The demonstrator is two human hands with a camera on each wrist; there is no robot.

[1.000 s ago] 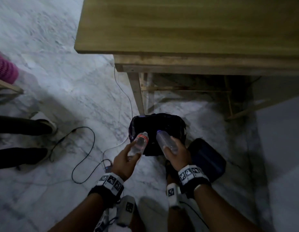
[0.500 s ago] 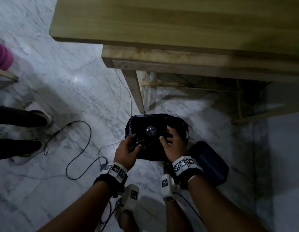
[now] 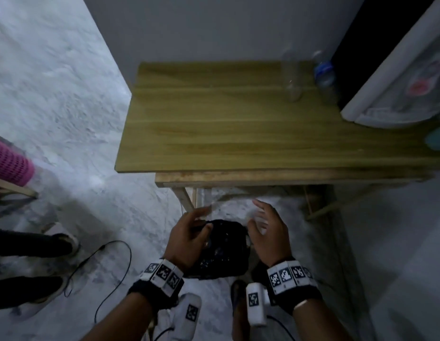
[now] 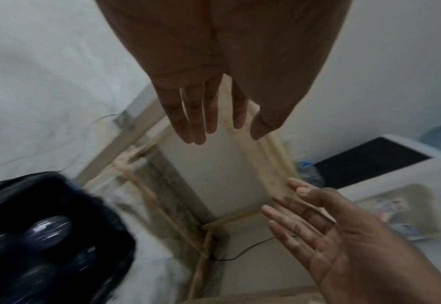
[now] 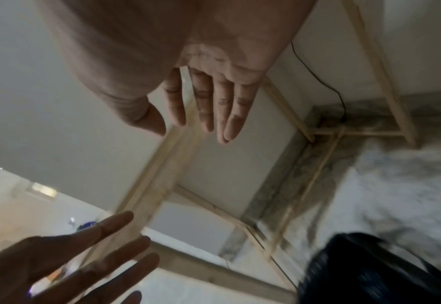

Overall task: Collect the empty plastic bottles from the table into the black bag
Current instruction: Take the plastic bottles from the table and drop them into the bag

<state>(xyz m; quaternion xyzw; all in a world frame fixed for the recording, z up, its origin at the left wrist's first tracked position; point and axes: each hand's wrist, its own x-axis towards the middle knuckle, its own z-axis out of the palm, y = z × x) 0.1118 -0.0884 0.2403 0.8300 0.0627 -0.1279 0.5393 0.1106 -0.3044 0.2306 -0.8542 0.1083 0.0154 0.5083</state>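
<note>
Both the left hand (image 3: 187, 238) and right hand (image 3: 269, 236), a second ago holding bottles, now hover empty and spread over the crumpled black plastic bag (image 3: 222, 252), two clear plastic bottles (image 3: 291, 77) remaining at the table's one o'clock.

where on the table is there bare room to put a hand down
The table is bare across its left and middle, from the front edge to the wall. It is crowded only at the far right corner, where two clear bottles stand beside the white appliance.
</note>
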